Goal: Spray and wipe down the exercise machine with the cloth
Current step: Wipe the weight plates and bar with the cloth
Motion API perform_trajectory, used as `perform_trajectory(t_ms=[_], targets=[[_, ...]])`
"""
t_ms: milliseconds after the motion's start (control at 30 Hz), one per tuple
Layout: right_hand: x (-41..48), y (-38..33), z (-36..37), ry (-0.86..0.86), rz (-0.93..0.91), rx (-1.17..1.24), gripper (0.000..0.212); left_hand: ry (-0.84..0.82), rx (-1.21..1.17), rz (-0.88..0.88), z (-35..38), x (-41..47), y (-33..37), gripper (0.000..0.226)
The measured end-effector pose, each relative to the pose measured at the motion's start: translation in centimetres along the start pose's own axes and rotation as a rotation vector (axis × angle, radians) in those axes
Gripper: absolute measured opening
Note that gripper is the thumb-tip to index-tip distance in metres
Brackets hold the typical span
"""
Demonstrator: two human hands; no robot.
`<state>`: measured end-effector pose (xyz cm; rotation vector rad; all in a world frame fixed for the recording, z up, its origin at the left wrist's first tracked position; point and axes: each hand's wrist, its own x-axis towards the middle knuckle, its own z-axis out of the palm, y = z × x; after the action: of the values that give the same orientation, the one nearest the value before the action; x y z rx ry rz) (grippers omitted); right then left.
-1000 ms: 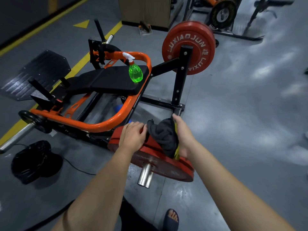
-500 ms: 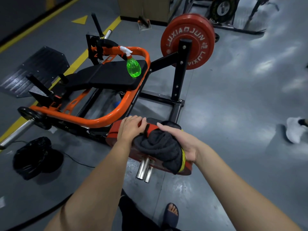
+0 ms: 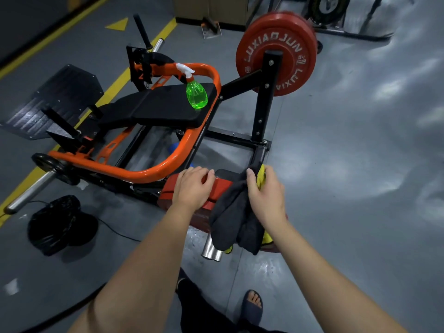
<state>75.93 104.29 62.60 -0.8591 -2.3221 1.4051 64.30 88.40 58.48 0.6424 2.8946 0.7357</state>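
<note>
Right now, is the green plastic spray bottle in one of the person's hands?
No, the green plastic spray bottle stands on the black padded bench, with no hand on it.

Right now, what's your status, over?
Left hand holds red plate. Right hand grips cloth over it. Spray bottle standing on bench pad, out of the way.

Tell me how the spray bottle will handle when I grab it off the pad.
The spray bottle looks green nearly to the neck, so probably full and heavy for its size. Its body is rounded and stands near the edge of the pad, so a sideways nudge may tip it. The plastic looks glossy, perhaps slippery; the neck seems safer.
</note>
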Motion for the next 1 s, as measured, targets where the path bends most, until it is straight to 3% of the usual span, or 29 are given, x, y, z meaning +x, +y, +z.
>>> perform_trajectory(t_ms=[100,167,233,267,333,400,500,733,1000], targets=[[-0.2,1.1,1.0,0.384,-0.236,-0.331,0.038,-0.001,-0.002,0.000,0.1,0.2,-0.2,0.044],[-0.8,2.6,1.5,0.474,-0.456,-0.430,0.031,0.003,-0.004,-0.003,0.3,0.2,-0.4,0.044],[-2.4,3.1,1.9,0.287,-0.605,-0.382,0.020,0.003,0.003,-0.004,0.4,0.2,-0.3,0.044],[-3.3,3.4,2.0,0.155,-0.610,-0.373,0.024,-0.001,0.007,-0.007,0.4,0.3,-0.4,0.044],[-5.3,3.8,2.0,-0.090,-0.582,-0.478,0.054,-0.006,0.011,-0.014,0.3,0.3,-0.4,0.043],[-6.3,4.0,1.8,-0.209,-0.593,-0.626,0.080,0.000,0.014,-0.013,0.3,0.2,-0.4,0.043],[-5.3,3.7,1.8,-0.244,-0.537,-0.737,0.100,0.001,0.013,-0.009,0.3,0.1,-0.3,0.040],[-1.3,3.7,1.5,-0.322,-0.549,-0.777,0.101,0.011,-0.003,-0.036,0.2,0.1,0.1,0.044],[-1.5,2.0,2.8,-0.298,-0.563,-0.795,0.107,0.002,0.013,-0.062,0.0,0.5,-0.2,0.044]])
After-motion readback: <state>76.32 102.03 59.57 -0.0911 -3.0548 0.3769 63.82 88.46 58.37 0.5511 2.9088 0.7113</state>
